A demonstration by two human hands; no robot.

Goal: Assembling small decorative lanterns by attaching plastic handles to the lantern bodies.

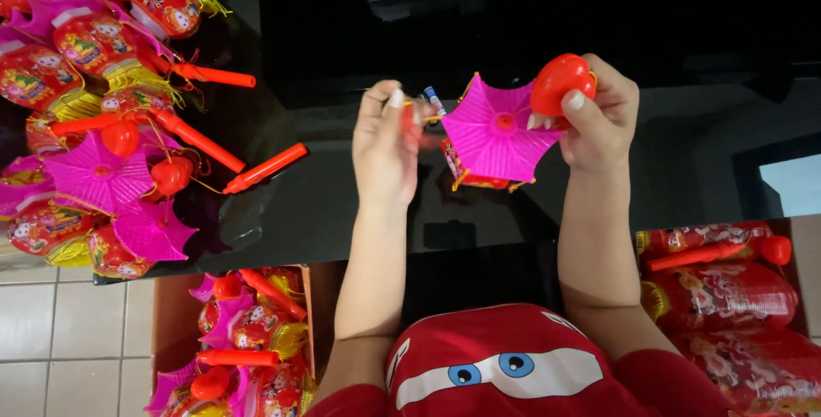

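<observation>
Hiding behind pink lantern top (493,133), lantern body; left hand (385,147) item unclear

Toy assembly workbench, piled lanterns (94,118), black table (342,203)

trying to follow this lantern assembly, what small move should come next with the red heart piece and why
Probably bring the red heart piece in the right hand down toward the hub of the pink lantern top. The heart is held just beside the top's upper edge, not yet on it, while the left hand pinches something small at the top's other side, seemingly steadying it.
</observation>
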